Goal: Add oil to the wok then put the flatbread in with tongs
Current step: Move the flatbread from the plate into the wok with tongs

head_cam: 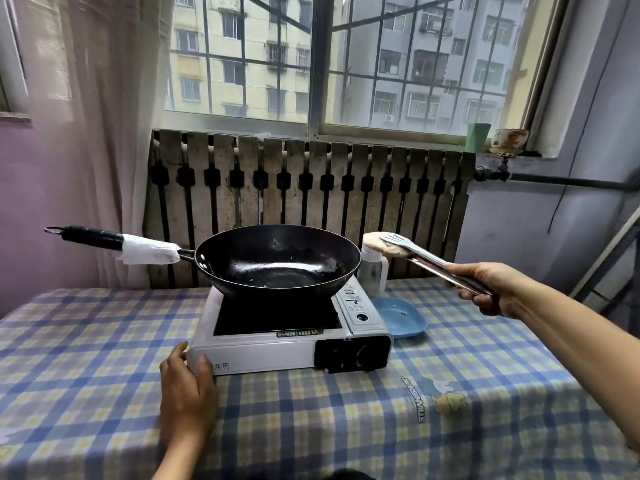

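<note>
A black wok (277, 261) sits on a white portable gas stove (287, 341), its long handle wrapped in white paper pointing left. My right hand (491, 289) grips metal tongs (433, 261), which pinch a pale round flatbread (379, 242) in the air just right of the wok's rim. A clear oil bottle (372, 271) stands behind the stove's right side, partly hidden by the flatbread. My left hand (188, 386) rests against the stove's front left corner.
A shallow blue plate (401, 317) lies on the checked tablecloth (450, 410) right of the stove. A radiator (311, 185) and window stand behind the table. On the sill at right are a green cup (478, 136) and a stained bowl (510, 138).
</note>
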Motion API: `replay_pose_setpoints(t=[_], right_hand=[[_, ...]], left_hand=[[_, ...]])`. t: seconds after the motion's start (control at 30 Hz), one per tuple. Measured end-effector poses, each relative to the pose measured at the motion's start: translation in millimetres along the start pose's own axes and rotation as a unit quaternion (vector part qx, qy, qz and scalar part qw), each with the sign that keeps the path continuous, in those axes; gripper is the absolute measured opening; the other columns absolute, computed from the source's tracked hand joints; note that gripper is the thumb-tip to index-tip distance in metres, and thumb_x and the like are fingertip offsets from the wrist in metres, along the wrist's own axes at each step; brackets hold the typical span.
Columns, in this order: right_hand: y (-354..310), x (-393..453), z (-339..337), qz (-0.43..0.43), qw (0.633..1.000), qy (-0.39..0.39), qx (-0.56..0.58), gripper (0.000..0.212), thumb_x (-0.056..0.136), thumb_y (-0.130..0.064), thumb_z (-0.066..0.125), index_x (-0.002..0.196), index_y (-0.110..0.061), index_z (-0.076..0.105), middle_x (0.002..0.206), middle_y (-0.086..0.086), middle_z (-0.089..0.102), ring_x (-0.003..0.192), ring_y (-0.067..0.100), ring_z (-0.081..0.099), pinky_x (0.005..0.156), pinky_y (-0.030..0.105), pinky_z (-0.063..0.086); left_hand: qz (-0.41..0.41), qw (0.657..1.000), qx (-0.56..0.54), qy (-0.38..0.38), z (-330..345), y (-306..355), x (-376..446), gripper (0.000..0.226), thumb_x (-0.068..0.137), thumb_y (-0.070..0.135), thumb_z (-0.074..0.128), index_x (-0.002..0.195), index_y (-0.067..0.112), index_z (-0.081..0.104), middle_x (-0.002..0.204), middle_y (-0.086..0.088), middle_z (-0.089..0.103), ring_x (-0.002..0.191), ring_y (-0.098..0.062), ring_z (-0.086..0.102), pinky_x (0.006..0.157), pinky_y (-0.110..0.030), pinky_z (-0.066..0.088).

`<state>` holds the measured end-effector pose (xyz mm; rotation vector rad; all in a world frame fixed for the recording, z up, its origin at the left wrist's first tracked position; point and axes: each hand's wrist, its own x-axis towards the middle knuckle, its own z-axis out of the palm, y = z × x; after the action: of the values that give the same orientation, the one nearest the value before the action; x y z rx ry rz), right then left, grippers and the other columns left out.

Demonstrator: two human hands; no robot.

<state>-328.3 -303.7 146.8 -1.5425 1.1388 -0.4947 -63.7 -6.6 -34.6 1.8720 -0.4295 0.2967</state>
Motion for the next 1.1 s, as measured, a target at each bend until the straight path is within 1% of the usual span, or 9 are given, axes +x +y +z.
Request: replay_pose_setpoints(t=[0.1, 0.2, 0.33, 0.47, 0.6, 0.7, 0.8, 0.93, 1.1], right_hand=[[-20.3, -2.8, 20.7, -0.017, 1.0, -0.021, -0.012, 0.037, 0.085, -0.042, 0.061, 0.072, -0.007, 0.064, 0.035, 0.001, 0.047, 0.018, 0.005, 0.026, 0.028, 0.008, 0.017], [-34.8, -5.1, 45.9, -0.025, 0.998, -0.044, -0.034, 0.039, 0.085, -0.043, 0.06, 0.071, -0.007, 0.065, 0.033, 0.0, 0.047, 0.018, 0.005, 0.027, 0.029, 0.008, 0.016], [-50.1, -5.1, 82.6, -0.045, 0.995, -0.057, -0.07, 0.035, 0.084, -0.04, 0.062, 0.066, -0.01, 0.061, 0.031, -0.001, 0.047, 0.018, 0.004, 0.029, 0.032, 0.008, 0.016], [-64.9, -3.5, 114.6, -0.072, 0.99, -0.07, -0.098, 0.033, 0.081, -0.034, 0.068, 0.06, -0.011, 0.058, 0.03, -0.002, 0.048, 0.018, 0.004, 0.032, 0.028, 0.008, 0.017], [-71.8, -3.4, 129.9, -0.066, 0.98, -0.083, -0.168, 0.038, 0.077, -0.042, 0.069, 0.053, -0.015, 0.06, 0.038, -0.001, 0.049, 0.022, 0.006, 0.03, 0.033, 0.01, 0.018], [-76.2, -3.1, 142.0, -0.054, 0.969, -0.097, -0.219, 0.039, 0.077, -0.045, 0.067, 0.052, -0.015, 0.062, 0.037, -0.003, 0.049, 0.023, 0.005, 0.03, 0.034, 0.013, 0.018], [-77.9, -3.5, 151.5, -0.055, 0.96, -0.103, -0.254, 0.039, 0.079, -0.045, 0.066, 0.053, -0.016, 0.06, 0.034, -0.004, 0.046, 0.023, 0.006, 0.029, 0.039, 0.015, 0.019], [-79.6, -5.4, 158.0, -0.068, 0.942, -0.11, -0.309, 0.039, 0.083, -0.042, 0.062, 0.056, -0.015, 0.06, 0.029, -0.004, 0.043, 0.023, 0.007, 0.03, 0.043, 0.017, 0.02], [-86.8, -4.3, 158.4, -0.06, 0.934, -0.108, -0.336, 0.041, 0.081, -0.043, 0.064, 0.054, -0.013, 0.061, 0.031, -0.003, 0.044, 0.024, 0.008, 0.03, 0.045, 0.019, 0.02]], left_hand=[[-0.013, 1.0, 0.0, -0.005, -0.4, -0.3, 0.5, 0.067, 0.084, 0.051, 0.024, 0.132, 0.006, 0.035, 0.134, -0.023, 0.041, 0.118, -0.039, 0.045, 0.089, -0.049, 0.038], [-0.036, 0.999, 0.001, -0.013, 0.3, 0.9, 1.1, 0.055, 0.092, 0.044, 0.028, 0.133, 0.009, 0.034, 0.137, -0.021, 0.04, 0.118, -0.037, 0.046, 0.089, -0.05, 0.039], [-0.043, 0.999, -0.007, -0.024, 0.3, -0.1, 3.4, 0.053, 0.092, 0.041, 0.027, 0.135, 0.011, 0.034, 0.139, -0.019, 0.039, 0.116, -0.034, 0.047, 0.089, -0.046, 0.04], [-0.041, 0.999, -0.014, -0.021, 0.4, -3.4, 8.1, 0.053, 0.091, 0.04, 0.03, 0.134, 0.01, 0.035, 0.136, -0.02, 0.041, 0.111, -0.034, 0.051, 0.086, -0.044, 0.041], [-0.02, 1.0, -0.009, -0.016, 3.5, -6.6, 4.1, 0.055, 0.09, 0.042, 0.029, 0.132, 0.008, 0.038, 0.131, -0.021, 0.044, 0.107, -0.035, 0.052, 0.085, -0.045, 0.039], [-0.009, 1.0, -0.015, -0.007, 4.0, -8.8, 5.0, 0.063, 0.086, 0.048, 0.024, 0.132, 0.008, 0.039, 0.131, -0.021, 0.044, 0.108, -0.036, 0.051, 0.086, -0.045, 0.038], [-0.011, 1.0, -0.014, -0.008, 4.7, -10.4, 6.5, 0.059, 0.089, 0.046, 0.027, 0.132, 0.008, 0.039, 0.133, -0.021, 0.043, 0.111, -0.034, 0.05, 0.087, -0.046, 0.039], [0.003, 1.0, -0.014, -0.008, 5.4, -12.9, 5.9, 0.068, 0.082, 0.053, 0.024, 0.132, 0.008, 0.039, 0.13, -0.018, 0.044, 0.108, -0.033, 0.051, 0.081, -0.041, 0.037], [0.0, 1.0, -0.006, -0.014, 6.0, -15.1, 6.8, 0.058, 0.088, 0.045, 0.028, 0.133, 0.009, 0.038, 0.132, -0.017, 0.043, 0.111, -0.03, 0.049, 0.083, -0.041, 0.038]])
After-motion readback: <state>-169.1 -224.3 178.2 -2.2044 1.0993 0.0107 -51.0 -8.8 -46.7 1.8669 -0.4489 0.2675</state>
